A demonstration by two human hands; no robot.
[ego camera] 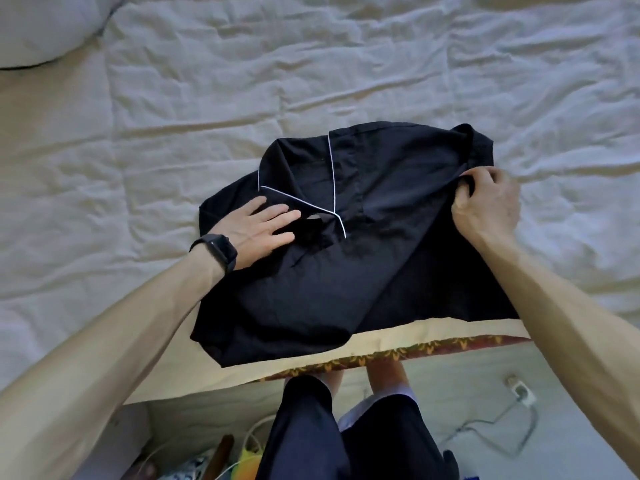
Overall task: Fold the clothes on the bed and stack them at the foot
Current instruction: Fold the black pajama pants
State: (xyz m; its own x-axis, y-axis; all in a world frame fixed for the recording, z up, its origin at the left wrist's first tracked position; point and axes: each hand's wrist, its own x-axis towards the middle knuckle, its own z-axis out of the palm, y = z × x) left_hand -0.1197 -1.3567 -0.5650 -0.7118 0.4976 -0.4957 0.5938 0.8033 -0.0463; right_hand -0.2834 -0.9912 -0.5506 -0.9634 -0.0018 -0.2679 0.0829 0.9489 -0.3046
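A black shirt (346, 265) with thin white piping at the collar lies partly folded near the foot of the bed (173, 133). Its lower hem reaches the mattress edge. My left hand (258, 230), with a dark watch on the wrist, lies flat on the shirt's left side beside the collar, fingers straight. At the shirt's right edge, my right hand (486, 202) pinches a fold of the black fabric between curled fingers and thumb.
The wrinkled cream bedsheet spreads behind and to both sides of the shirt. A white pillow (41, 26) sits at the top left corner. Below the bed edge are my legs, a power plug with cable (519, 393) on the floor, and clutter at bottom left.
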